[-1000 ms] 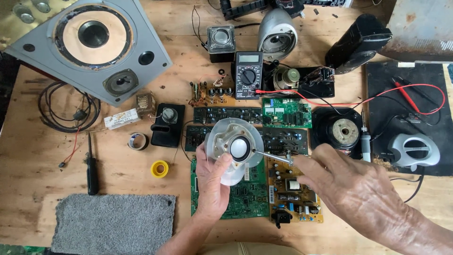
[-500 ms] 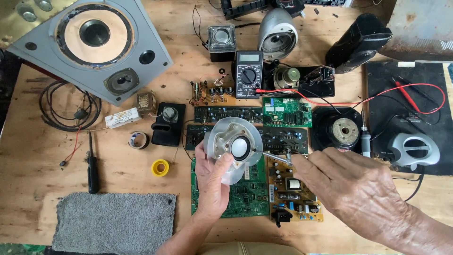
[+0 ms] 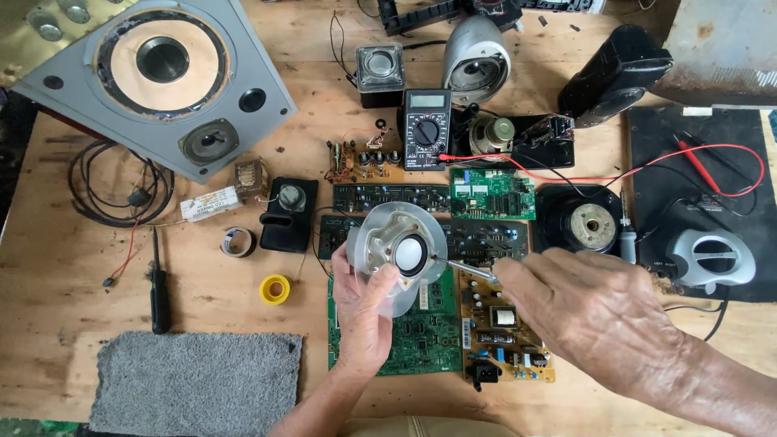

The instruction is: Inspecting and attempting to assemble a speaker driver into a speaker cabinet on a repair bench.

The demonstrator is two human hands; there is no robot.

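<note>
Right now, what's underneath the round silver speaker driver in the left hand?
Under the round silver speaker driver lie a green circuit board and a dark circuit board. The parts directly beneath it are covered.

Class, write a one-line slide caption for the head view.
Left hand holds a round speaker driver; right hand touches a thin metal tool to it.

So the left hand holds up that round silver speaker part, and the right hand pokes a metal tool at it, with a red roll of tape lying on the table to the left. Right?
Not quite: the roll of tape is yellow, not red, as the head view shows. The rest holds: the left hand holds the round silver speaker part, and the right hand points a metal tool at it.
</note>
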